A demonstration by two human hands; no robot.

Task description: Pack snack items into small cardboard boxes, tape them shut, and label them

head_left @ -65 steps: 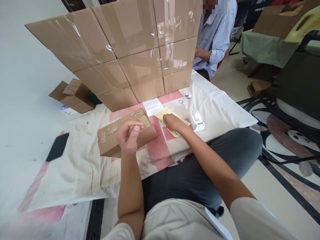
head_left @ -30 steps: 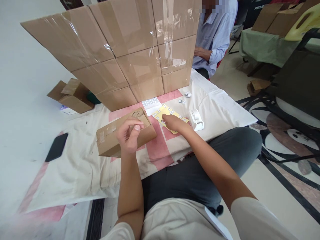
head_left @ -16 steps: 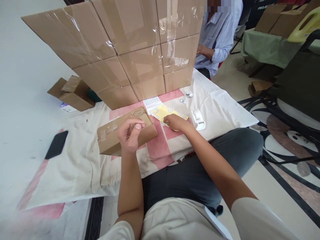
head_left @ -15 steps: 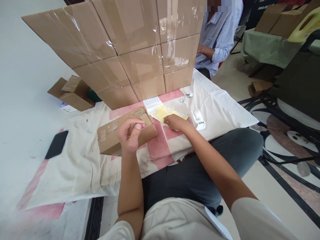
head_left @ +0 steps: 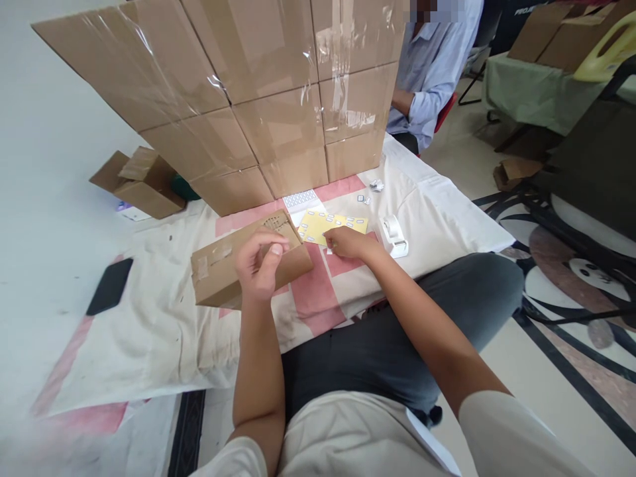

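Yellow sheet [head_left: 320, 228] in play, dotted with small pale labels, and there's your right hand [head_left: 350, 243] down at its near edge, thumb and fingers drawn together! Whether they pinch paper, a label or nothing, I cannot tell; the knuckles hide it. The sheet spreads out beyond those fingertips, flat on the cloth-covered tabletop [head_left: 171, 331].

Across to your left hand [head_left: 258, 271]: half curled, thumb close to the index finger, held at the cardboard carton [head_left: 218, 271]. Touching it or just in front? The view won't settle that, nor whether something small sits between the fingers.

Now, for clean work at the sheet: thin paper probably skates on loose cloth, so pin it with your spare fingers, keep the pinch light and lift low from an edge.

Mind your right hand's neighbours: the tape dispenser [head_left: 394, 238] stands just beyond the wrist, and the printed white sheet [head_left: 301, 204] lies past the yellow one, so keep that wrist low and tidy!
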